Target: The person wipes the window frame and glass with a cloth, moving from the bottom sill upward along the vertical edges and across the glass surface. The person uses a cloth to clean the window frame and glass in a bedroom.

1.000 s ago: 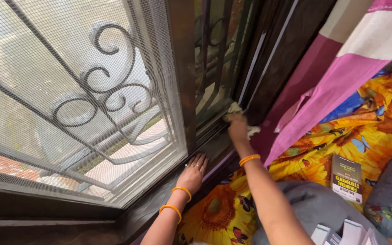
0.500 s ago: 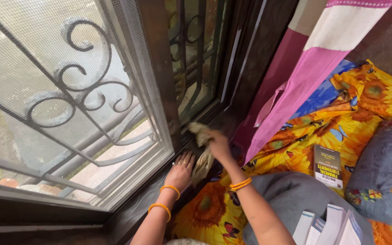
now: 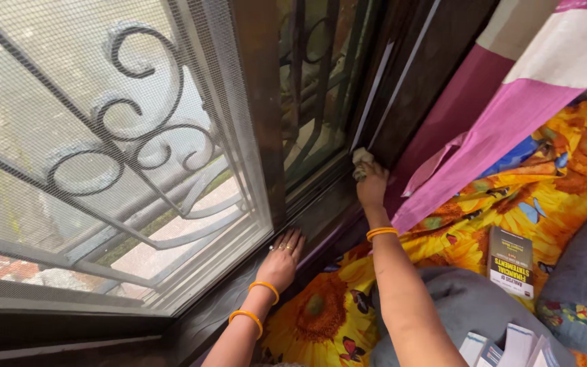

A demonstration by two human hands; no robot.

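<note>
Right hand presses a cloth into the far corner of the window sill

The right hand (image 3: 373, 187) is closed around a pale cloth (image 3: 361, 160), pushing it against the dark frame where the sill (image 3: 321, 216) meets the pink curtain (image 3: 484, 129). The left hand (image 3: 282, 258) lies flat on the sill with fingers together, just below the mesh screen (image 3: 103, 136). A book (image 3: 511, 261) rests on the sunflower bedsheet (image 3: 456, 231).

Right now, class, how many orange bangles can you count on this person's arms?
3 distinct bands: two apart on the left forearm, and one on the right wrist, which may be two stacked together.
</note>
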